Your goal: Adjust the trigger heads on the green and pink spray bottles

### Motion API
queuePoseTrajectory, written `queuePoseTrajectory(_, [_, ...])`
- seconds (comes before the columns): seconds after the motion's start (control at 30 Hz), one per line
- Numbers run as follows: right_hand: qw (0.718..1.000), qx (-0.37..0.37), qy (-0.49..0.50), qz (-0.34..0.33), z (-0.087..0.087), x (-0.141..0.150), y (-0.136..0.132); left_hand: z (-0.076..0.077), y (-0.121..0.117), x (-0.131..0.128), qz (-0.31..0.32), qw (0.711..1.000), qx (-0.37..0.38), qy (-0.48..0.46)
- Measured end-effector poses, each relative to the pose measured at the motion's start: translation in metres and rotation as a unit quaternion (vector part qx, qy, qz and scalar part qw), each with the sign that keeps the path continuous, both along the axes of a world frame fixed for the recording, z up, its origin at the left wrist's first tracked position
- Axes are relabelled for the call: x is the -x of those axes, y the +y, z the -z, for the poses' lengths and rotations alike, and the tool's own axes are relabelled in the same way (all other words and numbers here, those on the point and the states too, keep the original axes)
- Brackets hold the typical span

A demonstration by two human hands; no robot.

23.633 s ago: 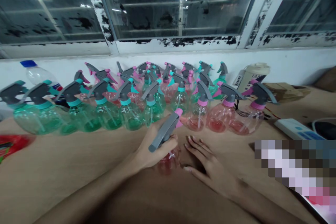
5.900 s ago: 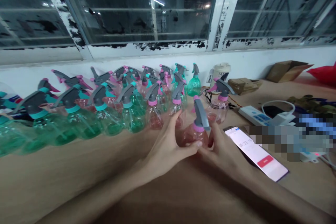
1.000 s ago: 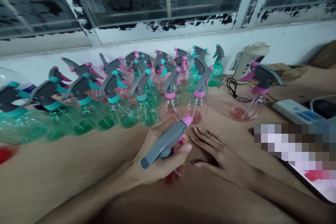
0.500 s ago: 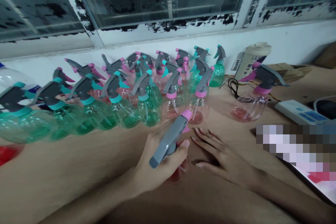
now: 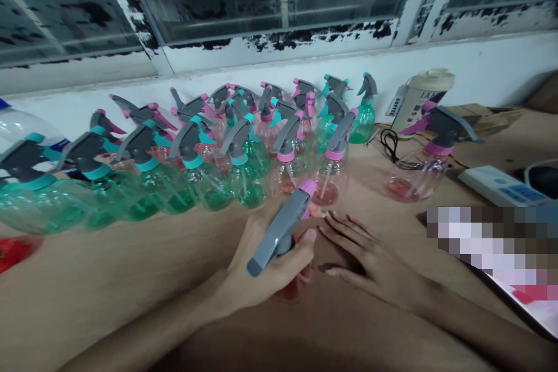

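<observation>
My left hand (image 5: 265, 267) is wrapped round the neck of a spray bottle (image 5: 282, 231) with a grey and pink head and a clear pinkish body. One fingertip shows at the pink trigger; the other fingers are mostly hidden behind the head. Red liquid shows low in the bottle, which points away and to the right. Just right of it, my right hand (image 5: 370, 256) lies flat on the wooden table (image 5: 131, 279), fingers stretched out, holding nothing. Beyond both hands stand a pink-collared spray bottle (image 5: 333, 171) and a green one with a teal collar (image 5: 246, 180).
Several more green and pink spray bottles crowd along the wall. One pink spray bottle (image 5: 418, 171) stands apart at right, before a coffee cup (image 5: 421, 99). A white power strip (image 5: 501, 186), black cable (image 5: 387, 144) and blurred-out flat object (image 5: 501, 261) lie right; something red (image 5: 17, 253) lies left.
A fingertip of my left hand has come into sight at the trigger of the held spray bottle. My right hand stays flat in place. The view has shifted very slightly.
</observation>
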State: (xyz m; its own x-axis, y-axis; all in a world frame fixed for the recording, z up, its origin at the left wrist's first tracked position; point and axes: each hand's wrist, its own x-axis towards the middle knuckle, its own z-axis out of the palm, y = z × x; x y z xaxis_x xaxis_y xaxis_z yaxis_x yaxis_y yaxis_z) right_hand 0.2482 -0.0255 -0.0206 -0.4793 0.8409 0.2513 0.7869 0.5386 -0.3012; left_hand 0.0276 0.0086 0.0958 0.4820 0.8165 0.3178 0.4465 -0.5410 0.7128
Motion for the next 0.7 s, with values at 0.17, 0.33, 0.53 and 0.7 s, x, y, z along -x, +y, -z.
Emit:
queuePoseTrajectory(0.17, [1.000, -0.004, -0.011, 0.002, 0.0009, -0.0002, -0.0006, -0.0023, -0.0010, -0.0026, 0.027, 0.999, 0.023, -0.037])
queuePoseTrajectory(0.33, [1.000, -0.014, -0.012, 0.002, 0.0012, 0.0003, -0.0004, -0.0010, -0.0026, -0.0024, 0.026, 0.998, 0.033, -0.036])
queuePoseTrajectory(0.53, [1.000, -0.010, 0.008, -0.006, 0.0015, 0.0000, 0.0005, 0.0008, 0.0001, -0.0010, 0.022, 0.999, 0.010, -0.023])
queuePoseTrajectory(0.7, [1.000, -0.011, 0.019, -0.006, 0.0029, -0.0004, 0.0008, 0.0048, -0.0020, -0.0018, -0.001, 1.000, 0.019, -0.025])
